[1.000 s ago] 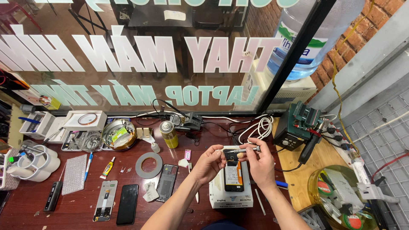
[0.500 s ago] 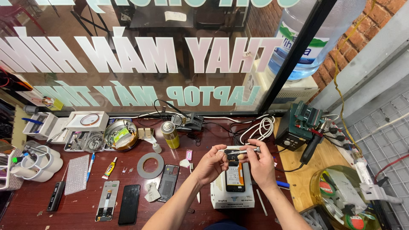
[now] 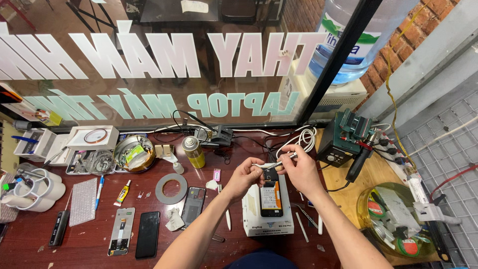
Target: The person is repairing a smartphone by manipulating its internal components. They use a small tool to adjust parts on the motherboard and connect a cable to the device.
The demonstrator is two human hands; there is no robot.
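Note:
Both my hands hold a thin silver screwdriver-like tool (image 3: 275,163) level above an opened phone (image 3: 271,197). My left hand (image 3: 244,177) pinches its left end and my right hand (image 3: 298,172) grips its right end. The phone lies face down with its back off, showing an orange battery, on top of a white box (image 3: 266,224) near the front of the dark red workbench (image 3: 89,244).
Left of the box lie a phone back shell (image 3: 193,205), a black phone (image 3: 148,241), a bare phone frame (image 3: 121,238), a grey tape ring (image 3: 171,188) and a spray can (image 3: 193,151). A green soldering station (image 3: 344,139) stands at the right, with a round bowl of parts (image 3: 398,219) beside it.
My hands and the tool have stayed above the phone, with only small shifts of the fingers along the tool.

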